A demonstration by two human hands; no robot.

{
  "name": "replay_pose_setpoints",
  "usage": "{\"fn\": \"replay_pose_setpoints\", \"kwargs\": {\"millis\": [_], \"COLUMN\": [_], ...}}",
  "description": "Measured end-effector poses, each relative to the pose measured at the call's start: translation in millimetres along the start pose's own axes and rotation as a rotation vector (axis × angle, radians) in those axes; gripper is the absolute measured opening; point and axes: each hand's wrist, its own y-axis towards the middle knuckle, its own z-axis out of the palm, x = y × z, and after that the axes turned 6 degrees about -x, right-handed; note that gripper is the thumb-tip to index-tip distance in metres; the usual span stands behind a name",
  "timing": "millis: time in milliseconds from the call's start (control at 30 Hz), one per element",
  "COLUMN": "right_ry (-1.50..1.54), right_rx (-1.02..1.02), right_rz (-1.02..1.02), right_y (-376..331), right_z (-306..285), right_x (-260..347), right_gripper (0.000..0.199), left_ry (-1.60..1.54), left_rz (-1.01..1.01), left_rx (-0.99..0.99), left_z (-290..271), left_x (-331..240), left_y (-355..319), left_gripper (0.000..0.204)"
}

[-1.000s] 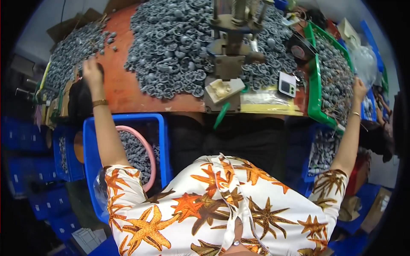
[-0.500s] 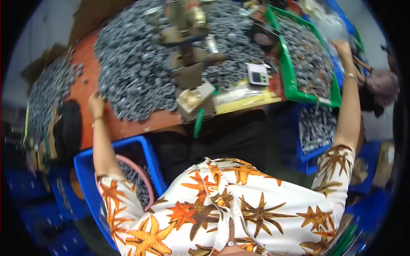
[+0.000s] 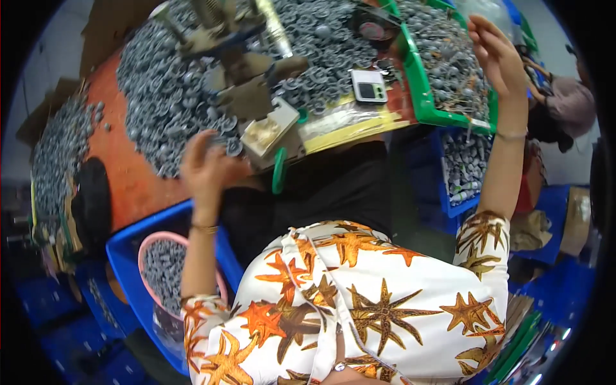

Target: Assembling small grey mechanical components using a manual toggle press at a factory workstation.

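Left hand (image 3: 208, 168) is hovering just left of the cream rectangular block (image 3: 264, 133), grip too blurred to tell; right hand (image 3: 502, 63) is hanging spread, well rightward.

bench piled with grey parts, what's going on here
A person is at a red bench heaped with grey parts. The left hand is near the heap's close edge, left of the metal press; blur hides whether it holds anything. The right hand is open beside the green tray, apparently holding nothing.
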Motion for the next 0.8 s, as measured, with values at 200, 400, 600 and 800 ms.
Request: {"fn": "replay_pose_setpoints", "kwargs": {"millis": [200, 400, 600, 800], "right_ry": [0.078, -0.126, 0.039, -0.104], "right_rx": [0.187, 0.307, 0.43, 0.507], "right_rz": [-0.036, -0.238, 0.161, 0.167], "right_y": [-78.2, -114.8, -142.4, -149.3], "right_z": [132.7, 200.3, 233.4, 239.8], "right_x": [-39.0, -74.2, -89.8, -107.8], "right_gripper": [0.025, 0.016, 0.018, 0.01], "left_ry": [0.242, 0.394, 0.342, 0.785], "left_rz": [0.119, 0.155, 0.215, 0.124], "left_rx": [-0.052, 0.239, -0.067, -0.645], "left_z": [62.7, 53.3, -22.1, -182.9], "left_x": [19.0, 1.3, -0.8, 60.1], "left_y": [-16.7, -6.5, 17.3, 104.5], "left_gripper": [0.03, 0.038, 0.024, 0.019]}}
